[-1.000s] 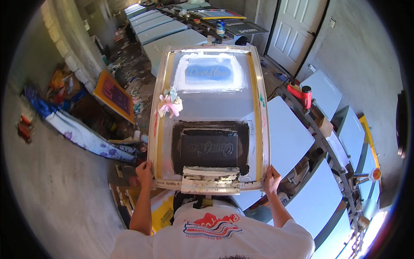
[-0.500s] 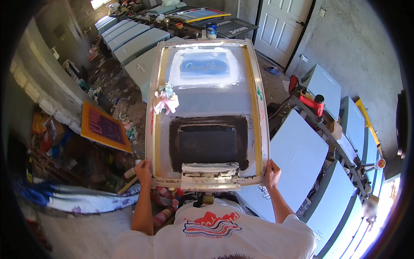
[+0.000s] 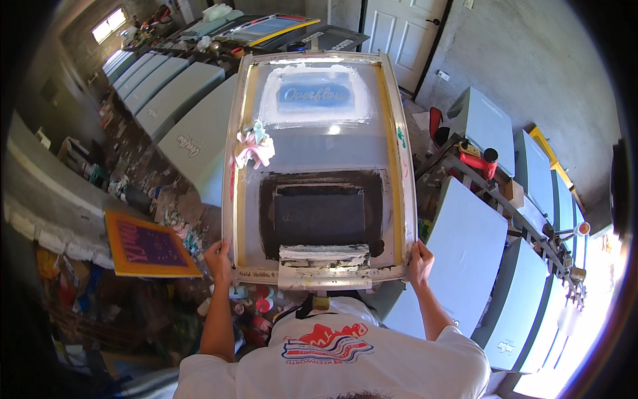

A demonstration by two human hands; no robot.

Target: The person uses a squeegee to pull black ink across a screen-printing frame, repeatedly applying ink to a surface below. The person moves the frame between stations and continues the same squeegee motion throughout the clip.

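A large screen-printing frame (image 3: 404,199) is held out in front of me. Its mesh carries a blue stencil panel (image 3: 316,94) with white edging at the far end and a dark panel (image 3: 319,218) at the near end. My left hand (image 3: 218,261) is closed around the near left corner, and my right hand (image 3: 420,263) around the near right one. Across the near edge rests a squeegee-like tool (image 3: 323,266) smeared with white and dark ink. A crumpled pink and pale green rag (image 3: 254,146) lies on the mesh at the left.
Rows of pale padded printing boards stand at left (image 3: 176,100) and right (image 3: 465,253). A red heat gun (image 3: 480,161) sits on a metal rail at right. An orange-framed screen (image 3: 149,245) leans at left near floor litter. A white door (image 3: 402,40) is behind.
My view and the held frame have shifted against the room: the door, left boards and orange-framed screen now appear further left. A blue can beyond the frame is mostly hidden. Both hands keep their hold.
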